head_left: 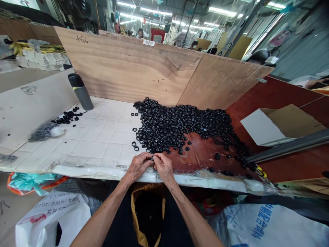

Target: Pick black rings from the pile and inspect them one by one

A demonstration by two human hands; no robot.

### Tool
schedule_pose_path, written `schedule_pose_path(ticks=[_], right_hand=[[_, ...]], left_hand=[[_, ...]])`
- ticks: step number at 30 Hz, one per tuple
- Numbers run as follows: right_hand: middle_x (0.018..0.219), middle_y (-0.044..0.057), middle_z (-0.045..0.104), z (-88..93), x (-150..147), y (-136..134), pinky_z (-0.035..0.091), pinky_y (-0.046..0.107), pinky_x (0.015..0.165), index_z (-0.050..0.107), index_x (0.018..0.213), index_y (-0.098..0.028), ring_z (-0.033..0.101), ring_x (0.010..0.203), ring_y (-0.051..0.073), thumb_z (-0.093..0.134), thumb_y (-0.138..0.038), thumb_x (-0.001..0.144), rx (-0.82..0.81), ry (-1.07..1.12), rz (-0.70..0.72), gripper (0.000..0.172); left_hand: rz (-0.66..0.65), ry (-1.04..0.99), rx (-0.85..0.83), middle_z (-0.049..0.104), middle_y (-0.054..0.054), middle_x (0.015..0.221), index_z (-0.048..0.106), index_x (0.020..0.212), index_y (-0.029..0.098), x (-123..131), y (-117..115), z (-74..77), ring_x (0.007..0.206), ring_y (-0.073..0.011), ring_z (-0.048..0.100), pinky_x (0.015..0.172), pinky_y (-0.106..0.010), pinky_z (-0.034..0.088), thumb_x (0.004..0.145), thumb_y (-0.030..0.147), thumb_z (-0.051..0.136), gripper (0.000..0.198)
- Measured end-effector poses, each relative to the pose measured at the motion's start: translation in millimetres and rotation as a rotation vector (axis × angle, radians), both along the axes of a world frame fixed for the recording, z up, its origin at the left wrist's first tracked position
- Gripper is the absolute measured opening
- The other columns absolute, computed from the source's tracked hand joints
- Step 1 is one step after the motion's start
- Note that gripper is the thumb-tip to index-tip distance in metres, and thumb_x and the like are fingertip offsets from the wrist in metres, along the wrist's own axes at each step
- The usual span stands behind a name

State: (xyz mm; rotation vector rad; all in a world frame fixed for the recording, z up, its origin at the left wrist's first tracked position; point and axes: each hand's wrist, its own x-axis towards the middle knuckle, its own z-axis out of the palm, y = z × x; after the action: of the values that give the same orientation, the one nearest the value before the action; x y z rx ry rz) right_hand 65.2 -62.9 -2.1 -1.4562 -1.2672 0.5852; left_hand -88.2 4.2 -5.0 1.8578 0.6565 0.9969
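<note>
My left hand and my right hand meet at the front edge of the table. Between their pinched fingertips is a small black ring-shaped part, mostly covered by the fingers. Just beyond them spreads a large pile of small black ring-shaped parts, with a few loose ones at its left side. Below my hands, between my legs, stands an open yellow-brown bag with a dark inside.
A grey bottle stands at the back left, near a plastic bag of dark bits. A wooden board walls off the back. On the right are an open cardboard box and a metal bar. White sacks lie below.
</note>
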Motion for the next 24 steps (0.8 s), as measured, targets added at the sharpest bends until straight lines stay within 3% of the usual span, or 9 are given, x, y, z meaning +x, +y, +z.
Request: schedule_pose_path(ticks=[3, 6, 8, 11, 15, 19, 22, 24], right_hand=[[0.076, 0.002, 0.068, -1.8, 0.5, -1.4, 0.049, 0.024, 0.054, 0.07, 0.102, -0.018, 0.06, 0.053, 0.013, 0.056, -0.039, 0.094, 0.007, 0.003, 0.05, 0.027], [0.053, -0.003, 0.052, -5.0, 0.8, 0.5, 0.04, 0.022, 0.051, 0.062, 0.067, -0.018, 0.048, 0.047, 0.011, 0.052, -0.041, 0.096, 0.005, -0.124, -0.034, 0.039], [0.051, -0.003, 0.048, -5.6, 0.6, 1.1, 0.037, 0.023, 0.052, 0.055, 0.057, -0.019, 0.045, 0.049, 0.011, 0.047, -0.041, 0.099, 0.019, -0.196, -0.08, 0.048], [0.055, -0.002, 0.054, -3.2, 0.2, -1.2, 0.038, 0.023, 0.055, 0.061, 0.066, -0.018, 0.048, 0.052, 0.012, 0.044, -0.04, 0.101, 0.019, -0.164, -0.048, 0.044], [0.055, 0.0, 0.055, 2.2, 0.0, -5.9, 0.04, 0.024, 0.057, 0.059, 0.058, -0.019, 0.051, 0.053, 0.013, 0.045, -0.041, 0.1, 0.027, -0.136, 0.029, 0.049], [0.063, -0.002, 0.057, 1.8, 1.1, -5.7, 0.041, 0.024, 0.056, 0.068, 0.08, -0.018, 0.05, 0.056, 0.013, 0.057, -0.041, 0.094, 0.028, -0.101, 0.02, 0.029], [0.061, -0.003, 0.054, -2.5, 2.9, -2.4, 0.042, 0.024, 0.056, 0.065, 0.077, -0.019, 0.05, 0.055, 0.013, 0.06, -0.04, 0.091, 0.007, -0.095, 0.026, 0.027], [0.063, -0.002, 0.057, -4.8, 2.9, -0.6, 0.044, 0.024, 0.055, 0.065, 0.086, -0.019, 0.053, 0.054, 0.013, 0.06, -0.041, 0.09, -0.002, -0.019, 0.022, 0.022]], left_hand=[[0.015, -0.047, -0.085, 0.075, -0.006, 0.104, 0.071, 0.107, 0.019, 0.3, 0.4, -3.3, 0.092, -0.0185, 0.073, 0.085, -0.031, 0.061, 0.09, 0.026, 0.067, 0.019], [0.007, -0.05, -0.052, 0.075, -0.006, 0.102, 0.072, 0.106, 0.018, -0.2, 0.4, -4.9, 0.093, -0.0185, 0.073, 0.087, -0.031, 0.06, 0.088, 0.026, 0.07, 0.02], [0.015, -0.05, -0.053, 0.075, -0.006, 0.102, 0.072, 0.106, 0.018, -0.6, 0.3, -4.5, 0.092, -0.0185, 0.073, 0.087, -0.031, 0.06, 0.088, 0.025, 0.07, 0.02], [0.035, -0.049, -0.101, 0.075, -0.006, 0.105, 0.072, 0.105, 0.018, -1.0, 0.5, -3.6, 0.094, -0.0191, 0.073, 0.087, -0.031, 0.06, 0.088, 0.025, 0.069, 0.019], [0.08, -0.046, -0.127, 0.075, -0.006, 0.103, 0.072, 0.103, 0.018, -1.4, 1.1, -4.2, 0.093, -0.0197, 0.073, 0.086, -0.032, 0.06, 0.086, 0.025, 0.069, 0.018], [0.066, -0.05, -0.137, 0.076, -0.006, 0.102, 0.071, 0.104, 0.018, -2.3, 1.0, -6.2, 0.091, -0.0191, 0.073, 0.085, -0.031, 0.059, 0.088, 0.026, 0.067, 0.019], [0.052, -0.041, -0.15, 0.076, -0.005, 0.101, 0.071, 0.105, 0.018, -3.0, 2.2, -8.1, 0.088, -0.0183, 0.072, 0.083, -0.03, 0.059, 0.088, 0.027, 0.067, 0.02], [0.015, -0.032, -0.168, 0.076, -0.005, 0.1, 0.071, 0.108, 0.018, -3.4, 3.5, -8.9, 0.087, -0.0183, 0.072, 0.082, -0.029, 0.059, 0.089, 0.028, 0.066, 0.022]])
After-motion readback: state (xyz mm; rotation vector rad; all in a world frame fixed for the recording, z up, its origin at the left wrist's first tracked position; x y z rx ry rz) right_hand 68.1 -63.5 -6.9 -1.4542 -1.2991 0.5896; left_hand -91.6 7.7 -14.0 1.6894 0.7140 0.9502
